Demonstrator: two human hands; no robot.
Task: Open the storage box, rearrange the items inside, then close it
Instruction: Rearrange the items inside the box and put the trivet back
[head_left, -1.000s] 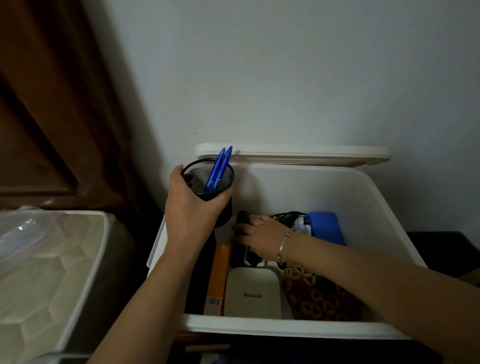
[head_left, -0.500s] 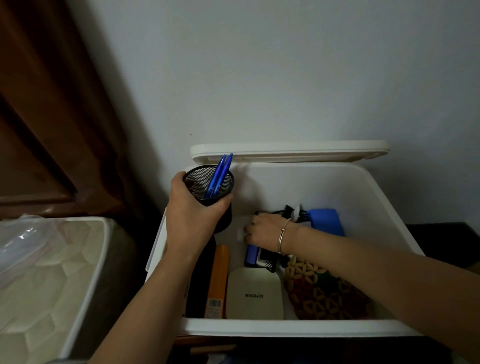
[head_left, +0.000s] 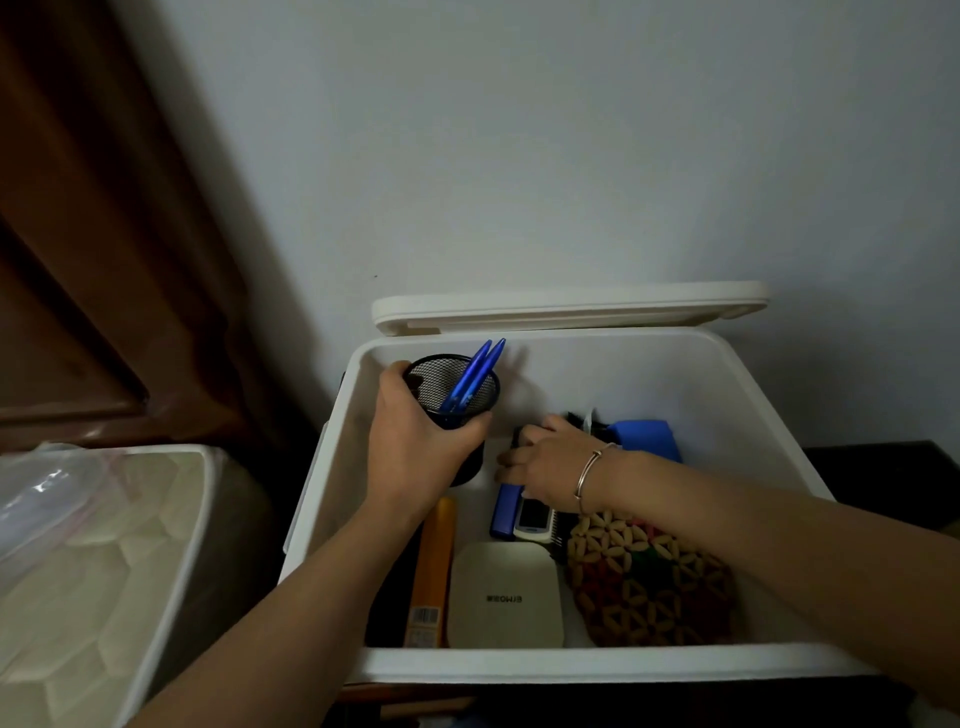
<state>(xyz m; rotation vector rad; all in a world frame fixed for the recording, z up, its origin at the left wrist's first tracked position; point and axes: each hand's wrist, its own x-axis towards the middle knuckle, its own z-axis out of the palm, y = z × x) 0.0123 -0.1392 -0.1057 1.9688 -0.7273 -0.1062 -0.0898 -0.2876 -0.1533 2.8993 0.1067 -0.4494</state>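
Left hand (head_left: 415, 447) fingers (head_left: 397, 373) wrapped round mesh cup (head_left: 452, 379), upright so blue pens (head_left: 475, 371) don't spill; right hand (head_left: 550, 462) bent over dark clutter, probably clearing spot, pinch unclear; cup at back-left corner of open storage box (head_left: 571, 665); lid (head_left: 571, 306) tipped back against wall.

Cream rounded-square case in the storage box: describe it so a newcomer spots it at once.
Find the open white plastic storage box by the wall; look along its near rim. The cream rounded-square case lies flat between a long orange barcoded carton and a brown beaded mat. Only it is pale and plain, with one small line of dark lettering.
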